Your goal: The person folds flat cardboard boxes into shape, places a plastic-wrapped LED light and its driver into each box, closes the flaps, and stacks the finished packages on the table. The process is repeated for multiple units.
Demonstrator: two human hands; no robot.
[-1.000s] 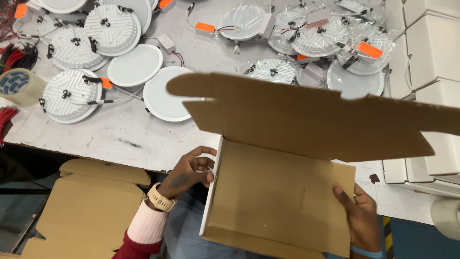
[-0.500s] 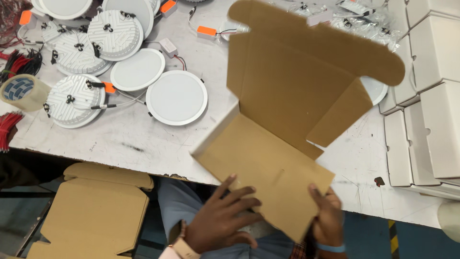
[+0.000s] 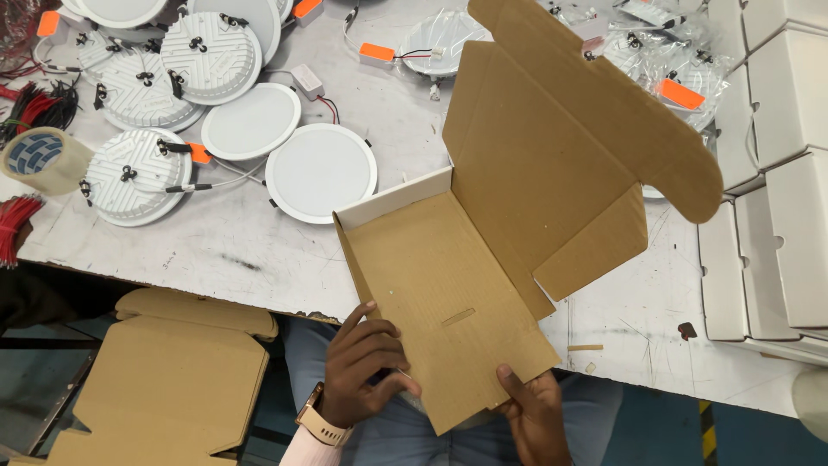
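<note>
Two hands were on the work, both mine, and one die-cut cardboard box blank [image 3: 483,259] lay between them, half unfolded, its lower panel over my lap and its upper flaps reaching out over the grey worktable [image 3: 216,250].

Far left on that table stood a roll of packing tape [image 3: 43,160], with a bundle of red wires [image 3: 13,229] near it. Next came round white downlights [image 3: 319,173], some face up and smooth, some turned to show ribbed backs and spring clips. Below the table edge a stack of flat box blanks [image 3: 164,380] waited, well apart from the one in hand.

My left hand [image 3: 366,367] gripped the near left edge of the blank, fingers curled together over the board and thumb at the edge; how far the thumb went under, I could not tell. My right hand [image 3: 535,414] held the bottom edge, thumb on top and pressing down, the other fingers hidden beneath, so I judged it clamped on the board.

I judged the blank light, thin and stiff only along its flutes; it would bend readily at the scored creases and flop at the long rounded flap on the right. It was dry and not slippery. I judged the best hold to be at the panel edges close to a crease.

At the far right, closed white boxes [image 3: 776,173] stood stacked.
</note>
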